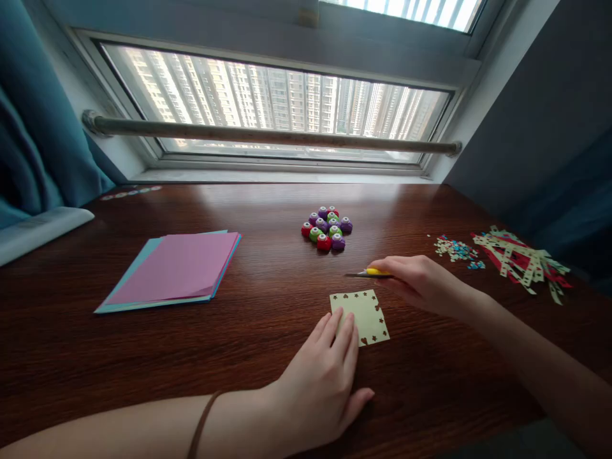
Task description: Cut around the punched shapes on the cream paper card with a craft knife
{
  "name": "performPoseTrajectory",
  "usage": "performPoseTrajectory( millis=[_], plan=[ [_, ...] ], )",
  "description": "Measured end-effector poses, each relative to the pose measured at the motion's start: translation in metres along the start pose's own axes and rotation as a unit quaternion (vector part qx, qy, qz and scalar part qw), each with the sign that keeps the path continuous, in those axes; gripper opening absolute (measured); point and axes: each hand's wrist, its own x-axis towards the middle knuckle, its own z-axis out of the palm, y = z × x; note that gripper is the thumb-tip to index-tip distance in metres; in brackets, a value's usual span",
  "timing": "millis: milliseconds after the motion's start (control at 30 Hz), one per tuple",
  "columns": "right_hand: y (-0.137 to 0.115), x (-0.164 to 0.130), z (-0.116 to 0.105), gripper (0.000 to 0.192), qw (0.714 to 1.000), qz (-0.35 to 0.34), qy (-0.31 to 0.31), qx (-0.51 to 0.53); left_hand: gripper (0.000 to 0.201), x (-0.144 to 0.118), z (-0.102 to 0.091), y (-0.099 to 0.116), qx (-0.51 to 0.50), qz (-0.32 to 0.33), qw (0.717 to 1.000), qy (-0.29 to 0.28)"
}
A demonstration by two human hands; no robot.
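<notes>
A small pale-yellow paper square (366,312) lies on the brown table, with star and heart shapes punched along its edges. My left hand (325,376) rests flat over its lower left part, fingers stretched out and the thumb apart. Beyond the square's upper right corner, my right hand (411,280) grips a yellow-handled cutting tool (375,272) between thumb and fingers. Its thin, dark, pointed blade aims left, apart from the paper. My fingers cover much of the handle, so I cannot tell whether it is a knife or scissors.
Several red, green and purple paper punches (327,228) stand together beyond the square. At left lies a stack of coloured paper (176,268). On the right are punched-out paper bits (456,248) and cut strips (521,258). A window with a metal bar (272,134) borders the table's far side.
</notes>
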Motion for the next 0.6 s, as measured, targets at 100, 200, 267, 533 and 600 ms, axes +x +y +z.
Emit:
performPoseTrajectory(
  millis=[100, 200, 267, 533, 600],
  plan=[
    [0.005, 0.01, 0.017, 0.025, 0.997, -0.038, -0.014, -0.062, 0.063, 0.0, -0.002, 0.0, -0.008, -0.008, 1.0, -0.008],
    [0.008, 0.007, 0.036, 0.029, 0.991, -0.039, -0.012, -0.131, 0.062, 0.0, -0.002, -0.001, -0.01, -0.003, 1.0, -0.008],
    [0.009, 0.003, 0.045, 0.031, 0.986, -0.034, -0.017, -0.16, 0.062, -0.001, -0.001, -0.001, -0.009, 0.002, 1.0, -0.005],
    [0.008, 0.002, 0.053, 0.036, 0.972, -0.046, -0.072, -0.22, 0.062, -0.001, -0.001, -0.003, -0.006, -0.005, 1.0, 0.001],
    [0.009, 0.001, 0.053, 0.037, 0.971, -0.044, -0.074, -0.222, 0.061, -0.001, -0.003, -0.002, -0.005, -0.008, 1.0, -0.001]
  ],
)
